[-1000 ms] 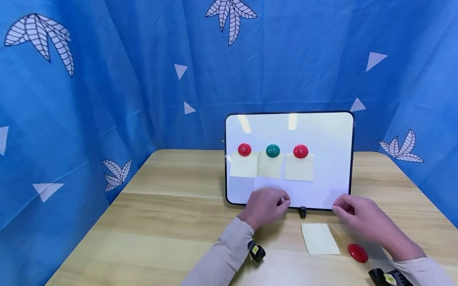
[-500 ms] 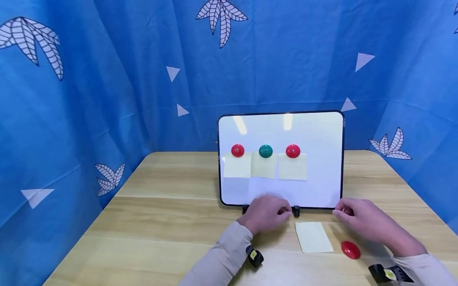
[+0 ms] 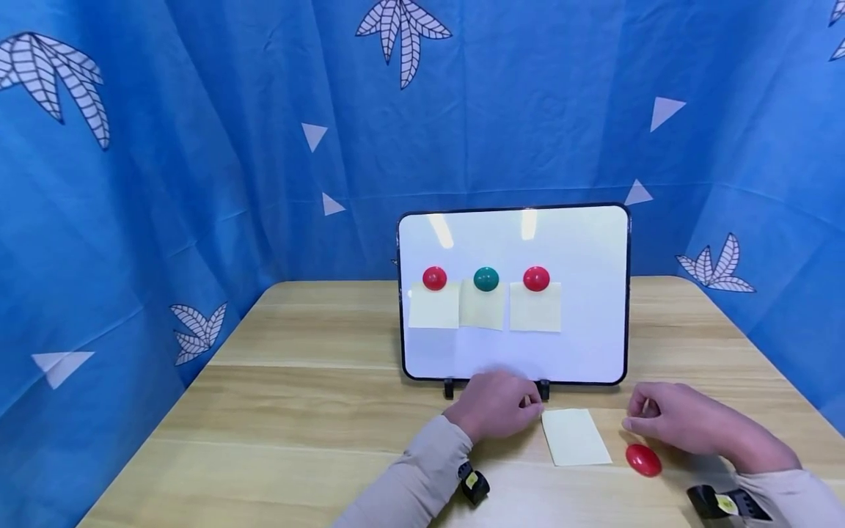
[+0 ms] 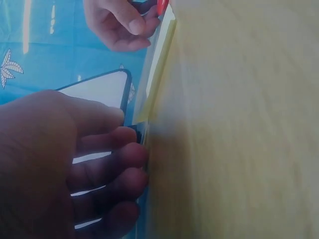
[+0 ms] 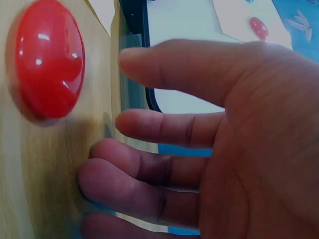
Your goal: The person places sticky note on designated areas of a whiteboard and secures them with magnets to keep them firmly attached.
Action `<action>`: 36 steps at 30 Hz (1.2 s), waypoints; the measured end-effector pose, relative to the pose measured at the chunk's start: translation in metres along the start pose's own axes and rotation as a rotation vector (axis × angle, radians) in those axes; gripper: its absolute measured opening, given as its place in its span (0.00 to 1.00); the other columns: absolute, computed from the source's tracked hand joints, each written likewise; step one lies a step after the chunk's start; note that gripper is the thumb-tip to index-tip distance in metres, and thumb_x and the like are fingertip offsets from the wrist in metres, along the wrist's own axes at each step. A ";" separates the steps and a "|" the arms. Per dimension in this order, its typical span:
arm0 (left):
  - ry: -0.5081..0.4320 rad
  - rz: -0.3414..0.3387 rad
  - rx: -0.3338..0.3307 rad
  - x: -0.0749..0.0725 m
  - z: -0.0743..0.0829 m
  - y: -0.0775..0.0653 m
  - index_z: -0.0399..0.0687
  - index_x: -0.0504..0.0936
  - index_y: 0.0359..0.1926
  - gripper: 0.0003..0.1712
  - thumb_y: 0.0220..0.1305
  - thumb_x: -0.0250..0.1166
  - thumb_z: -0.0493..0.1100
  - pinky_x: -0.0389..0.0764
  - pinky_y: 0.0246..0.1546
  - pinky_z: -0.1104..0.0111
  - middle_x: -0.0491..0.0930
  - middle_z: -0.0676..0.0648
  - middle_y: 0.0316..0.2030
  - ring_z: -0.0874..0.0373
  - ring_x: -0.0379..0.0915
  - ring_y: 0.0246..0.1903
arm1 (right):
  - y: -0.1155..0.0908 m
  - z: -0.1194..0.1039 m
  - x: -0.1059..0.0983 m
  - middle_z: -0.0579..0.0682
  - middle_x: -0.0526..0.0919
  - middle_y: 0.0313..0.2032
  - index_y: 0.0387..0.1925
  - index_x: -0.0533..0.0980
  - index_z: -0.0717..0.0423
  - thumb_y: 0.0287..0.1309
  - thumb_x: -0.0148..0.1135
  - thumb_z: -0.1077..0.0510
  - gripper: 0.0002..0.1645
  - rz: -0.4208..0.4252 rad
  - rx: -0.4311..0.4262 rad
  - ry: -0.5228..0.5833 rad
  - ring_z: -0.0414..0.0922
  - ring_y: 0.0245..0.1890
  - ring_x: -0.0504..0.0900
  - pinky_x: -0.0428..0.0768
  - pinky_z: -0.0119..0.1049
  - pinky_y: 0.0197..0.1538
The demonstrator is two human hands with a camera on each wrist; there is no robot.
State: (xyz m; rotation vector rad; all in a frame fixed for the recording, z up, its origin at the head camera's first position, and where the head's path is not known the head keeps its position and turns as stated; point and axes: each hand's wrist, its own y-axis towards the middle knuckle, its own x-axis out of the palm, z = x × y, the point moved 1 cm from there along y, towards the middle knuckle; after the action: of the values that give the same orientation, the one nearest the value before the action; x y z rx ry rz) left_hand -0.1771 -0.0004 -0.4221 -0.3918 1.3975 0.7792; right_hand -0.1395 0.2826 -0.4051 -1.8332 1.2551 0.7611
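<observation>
A pale yellow sticky note (image 3: 576,438) lies on the table in front of the whiteboard. My left hand (image 3: 499,403) is just left of it, fingers loosely bent, with its fingertips by the note's upper left corner. To the note's right lies a red oval magnet (image 3: 643,460). Just beyond the magnet hovers my right hand (image 3: 689,416), thumb and forefinger apart and nothing between them. In the right wrist view the red magnet (image 5: 51,59) sits beside the thumb and fingers, apart from them. The left wrist view shows the left fingers (image 4: 132,154) bent and holding nothing.
A whiteboard (image 3: 587,315) with a black frame stands on small black feet (image 3: 449,389) behind the hands. Three notes hang on it under a red magnet (image 3: 434,278), a green magnet (image 3: 486,279) and another red magnet (image 3: 536,279). A blue patterned curtain (image 3: 541,110) surrounds the wooden table (image 3: 284,411).
My right hand has moved back from the whiteboard's lower corner toward the loose red magnet. My left hand has come down from the board's lower edge to beside the note. The head view has shifted slightly.
</observation>
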 end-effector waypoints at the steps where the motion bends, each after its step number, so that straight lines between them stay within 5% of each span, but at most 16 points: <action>1: -0.002 -0.001 -0.003 0.000 0.000 0.000 0.65 0.90 0.38 0.10 0.69 0.63 0.54 0.67 0.35 0.80 0.81 0.69 0.29 0.74 0.71 0.31 | 0.000 0.000 -0.001 0.49 0.73 0.25 0.35 0.76 0.53 0.57 0.72 0.46 0.18 -0.002 -0.003 0.004 0.46 0.26 0.72 0.69 0.36 0.28; 14: 0.000 -0.060 -0.020 0.007 0.008 -0.001 0.66 0.85 0.40 0.13 0.63 0.66 0.64 0.63 0.27 0.79 0.68 0.67 0.15 0.72 0.64 0.23 | -0.013 0.012 -0.002 0.51 0.74 0.26 0.38 0.73 0.57 0.58 0.72 0.49 0.20 -0.141 -0.038 0.154 0.49 0.26 0.73 0.71 0.35 0.25; 36: -0.031 -0.044 -0.061 0.008 0.004 -0.002 0.62 0.83 0.37 0.15 0.57 0.72 0.62 0.65 0.29 0.79 0.69 0.67 0.21 0.73 0.65 0.25 | -0.016 0.009 0.003 0.48 0.72 0.24 0.32 0.73 0.56 0.54 0.74 0.52 0.18 -0.142 -0.132 0.129 0.45 0.23 0.71 0.66 0.33 0.25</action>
State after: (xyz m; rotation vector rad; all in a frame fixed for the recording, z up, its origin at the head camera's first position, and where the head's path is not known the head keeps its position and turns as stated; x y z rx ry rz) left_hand -0.1736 0.0029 -0.4295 -0.4548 1.3338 0.7901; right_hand -0.1244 0.2925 -0.4079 -2.0830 1.1637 0.6703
